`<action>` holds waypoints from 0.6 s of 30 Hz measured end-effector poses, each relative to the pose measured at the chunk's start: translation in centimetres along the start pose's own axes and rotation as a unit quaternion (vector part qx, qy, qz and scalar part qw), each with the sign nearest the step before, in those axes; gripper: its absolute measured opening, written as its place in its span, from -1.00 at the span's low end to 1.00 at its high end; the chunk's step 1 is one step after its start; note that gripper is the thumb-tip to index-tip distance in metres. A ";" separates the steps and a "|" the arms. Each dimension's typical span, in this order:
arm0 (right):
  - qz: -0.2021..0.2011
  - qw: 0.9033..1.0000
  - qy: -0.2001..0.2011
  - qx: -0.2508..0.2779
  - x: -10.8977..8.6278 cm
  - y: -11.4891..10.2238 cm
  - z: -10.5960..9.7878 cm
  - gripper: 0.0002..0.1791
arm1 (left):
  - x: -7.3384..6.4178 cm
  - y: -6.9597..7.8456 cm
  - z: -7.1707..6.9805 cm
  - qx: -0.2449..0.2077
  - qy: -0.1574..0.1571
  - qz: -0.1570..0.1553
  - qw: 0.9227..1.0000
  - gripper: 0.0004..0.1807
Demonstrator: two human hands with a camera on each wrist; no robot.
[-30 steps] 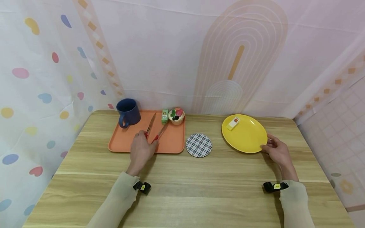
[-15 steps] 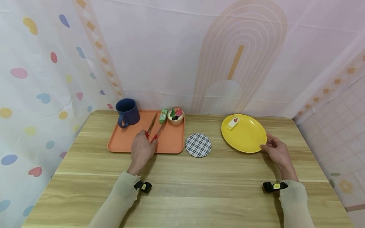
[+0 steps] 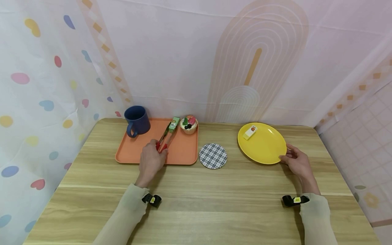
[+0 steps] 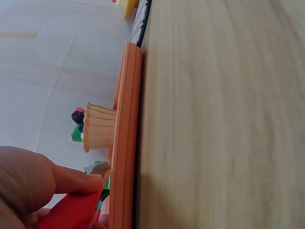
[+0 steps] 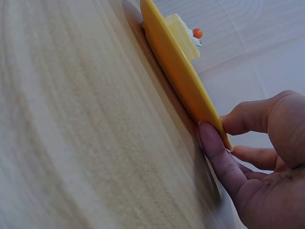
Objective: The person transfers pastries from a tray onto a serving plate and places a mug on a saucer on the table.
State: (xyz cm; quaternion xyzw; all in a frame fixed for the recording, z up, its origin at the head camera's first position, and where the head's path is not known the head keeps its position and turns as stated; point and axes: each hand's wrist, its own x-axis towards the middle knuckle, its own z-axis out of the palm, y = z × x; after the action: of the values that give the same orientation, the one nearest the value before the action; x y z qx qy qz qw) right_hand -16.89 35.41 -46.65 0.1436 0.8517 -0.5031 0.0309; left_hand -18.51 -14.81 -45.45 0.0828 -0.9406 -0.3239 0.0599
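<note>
- Left hand (image 3: 151,159) grips red-handled tongs (image 3: 169,140), tips at green cake (image 3: 174,124), near far edge of orange tray (image 3: 185,151).
- Right hand (image 3: 298,162) pinches yellow plate (image 3: 267,147) by its rim.
- Step, judged: clamping cake; next calls for steady squeeze.

I can see the left hand (image 4: 28,186) gripping red-handled tongs (image 4: 71,210), the thumb pressed along the handle, over the near rim of an orange tray (image 4: 126,133). Something green (image 4: 106,183) shows in part behind the metal. Right of that, 1 cupcake (image 4: 100,126) stands upright, topped with dark berries. Farther right lie a patterned edge (image 4: 139,24) and a yellow sliver (image 4: 127,7). Wooden table (image 4: 224,114) fills the near side; pale cloth (image 4: 47,86) hangs at the far side.
</note>
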 end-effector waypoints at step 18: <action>0.001 1.000 -0.002 0.003 -0.1 -0.2 0.0 -0.19 | 0.3 -0.6 -0.6 0.001 -0.030 0.011 0.999 -0.72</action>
State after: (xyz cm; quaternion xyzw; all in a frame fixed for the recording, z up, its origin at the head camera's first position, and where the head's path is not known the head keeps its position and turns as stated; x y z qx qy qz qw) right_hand -16.89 35.31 -46.49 0.1438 0.8501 -0.5055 0.0332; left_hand -18.68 -15.72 -45.34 0.0629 -0.9431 -0.3244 0.0353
